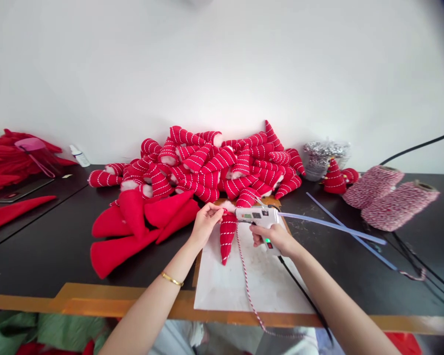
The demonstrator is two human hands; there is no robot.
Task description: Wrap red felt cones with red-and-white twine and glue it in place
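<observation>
The right hand [272, 236] grips a white glue gun [257, 215], nozzle touching the striped cone [227, 235] whose wide top the left hand [205, 222] pinches (tip toward the table's near edge). The cone lies on a white sheet [266, 281]; red-and-white twine [246, 281] trails beside it.

A red white-striped knitted cone hat [227, 235] lies point-down on the white board, a white glue gun [259, 217] nozzle at its top, red-and-white twine [244, 276] trailing below.

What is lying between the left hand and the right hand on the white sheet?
In the head view, the striped red cone stands between the left hand and the right hand, with the red-white twine trailing from it.
</observation>
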